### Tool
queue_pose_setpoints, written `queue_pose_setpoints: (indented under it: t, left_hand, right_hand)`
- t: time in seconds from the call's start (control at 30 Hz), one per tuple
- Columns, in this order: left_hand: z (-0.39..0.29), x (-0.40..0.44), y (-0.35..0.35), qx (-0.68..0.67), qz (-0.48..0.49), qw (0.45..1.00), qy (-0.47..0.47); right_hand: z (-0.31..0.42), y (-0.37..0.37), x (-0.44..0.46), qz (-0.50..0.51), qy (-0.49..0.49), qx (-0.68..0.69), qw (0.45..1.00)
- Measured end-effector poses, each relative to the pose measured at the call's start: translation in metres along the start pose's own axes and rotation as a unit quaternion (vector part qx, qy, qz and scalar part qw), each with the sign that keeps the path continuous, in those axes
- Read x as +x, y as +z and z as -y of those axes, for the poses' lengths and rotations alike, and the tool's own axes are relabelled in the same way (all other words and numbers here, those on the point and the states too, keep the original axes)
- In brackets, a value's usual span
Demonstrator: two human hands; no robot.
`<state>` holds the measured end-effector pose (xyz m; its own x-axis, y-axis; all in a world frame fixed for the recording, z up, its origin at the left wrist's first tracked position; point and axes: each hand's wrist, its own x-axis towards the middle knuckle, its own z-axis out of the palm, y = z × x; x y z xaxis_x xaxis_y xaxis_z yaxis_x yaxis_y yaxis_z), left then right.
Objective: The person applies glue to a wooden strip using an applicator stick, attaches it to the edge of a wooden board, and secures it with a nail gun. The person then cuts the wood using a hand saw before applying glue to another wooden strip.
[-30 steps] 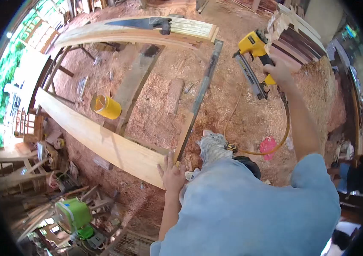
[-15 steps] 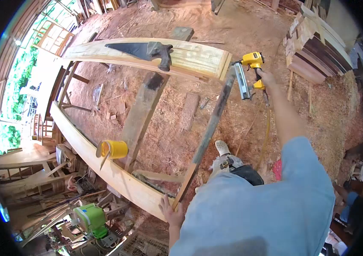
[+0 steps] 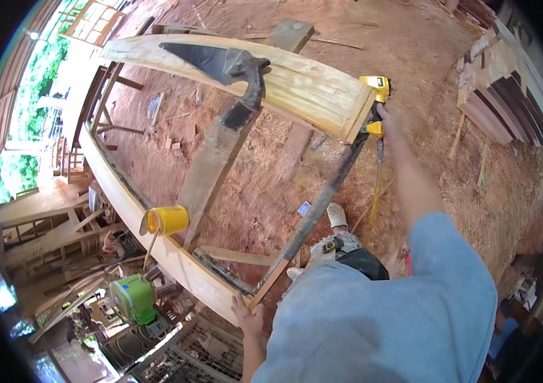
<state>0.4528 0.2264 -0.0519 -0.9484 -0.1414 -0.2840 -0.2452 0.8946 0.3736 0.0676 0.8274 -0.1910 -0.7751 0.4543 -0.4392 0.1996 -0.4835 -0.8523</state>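
My right hand (image 3: 391, 124) is closed round the grip of a yellow nail gun (image 3: 377, 84), held at the end of the upper plank (image 3: 322, 80). Part of the tool is hidden behind that plank. With fingers over its edge, my left hand (image 3: 249, 319) grips the near end of a long pale board (image 3: 204, 284), where a narrow wooden strip (image 3: 322, 204) meets it. This strip runs from the board to the upper plank's end. A handsaw (image 3: 211, 64) with a dark handle lies on the upper plank. On the pale board sits a yellow tub (image 3: 172, 220).
A thick beam (image 3: 214, 172) lies crosswise under both boards. Stacked planks (image 3: 507, 96) stand at the right. A hose (image 3: 377, 191) hangs from the nail gun. A green machine (image 3: 134, 299) and wood scraps are at lower left. Sawdust covers the ground.
The nail gun has moved from beside the upper plank's end to against it, partly behind the plank. My left hand stays at the board's end. The whole view has shifted slightly.
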Motion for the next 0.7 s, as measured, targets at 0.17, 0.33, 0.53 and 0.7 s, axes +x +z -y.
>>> queue_pose_setpoints:
  t: [0.17,0.33,0.53,0.7]
  left_hand:
    - [-0.006,0.003,0.011,-0.035,-0.059,0.996,-0.063]
    - [-0.020,0.013,0.002,-0.177,-0.167,0.961,-0.132]
    - [-0.028,0.116,-0.059,-0.224,-0.270,0.934,-0.070]
    - [0.003,0.239,-0.107,-0.309,-0.277,0.903,-0.109]
  right_hand:
    - [-0.024,-0.017,0.027,-0.098,-0.043,-0.276,0.955]
    - [-0.020,-0.020,0.009,-0.030,0.005,-0.250,0.968]
    - [0.005,0.009,-0.039,-0.064,0.021,-0.269,0.961]
    - [-0.003,-0.008,-0.016,-0.004,0.056,-0.288,0.956]
